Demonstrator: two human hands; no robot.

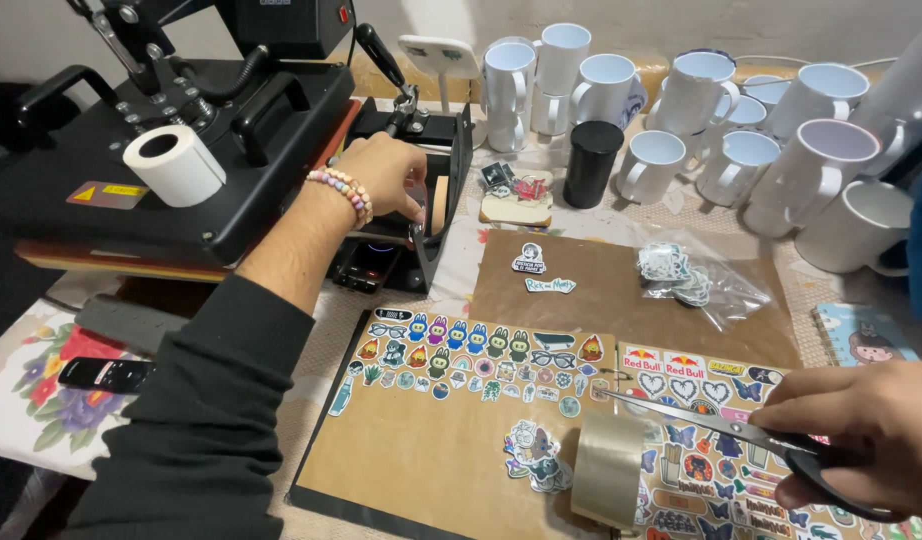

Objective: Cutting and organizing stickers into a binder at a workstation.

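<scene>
a: where are the hands?

b: the left hand (386, 175) is up in the upper middle of the frame, fingers curled onto the edge of the mug press (421, 190), beside the big black heat press (181, 150). whether it really grips or just rests there, i cannot tell. the right hand (871, 440) is at the lower right, closed through the handles of the scissors (721, 425), whose blades point left over the sticker sheet (461, 355).

a: and the tape?

b: the roll of clear tape (606, 470) stands on edge at the bottom centre, just beside the scissor tips, on the brown board (421, 460) on the table (301, 380).

a: how would those handle?

b: the scissors look stiff and light, i'd say; take them by the dark loops, never the blades. the tape roll seems light and a bit slick, apt to roll away; best pinched across its rim. the stickers are thin and floppy, easy to crease.

a: anything fragile nearby?

b: the white mugs (681, 110) crowd the upper right, and a black cylinder (591, 160) stands among them. a white paper roll (174, 165) sits on the heat press.
</scene>
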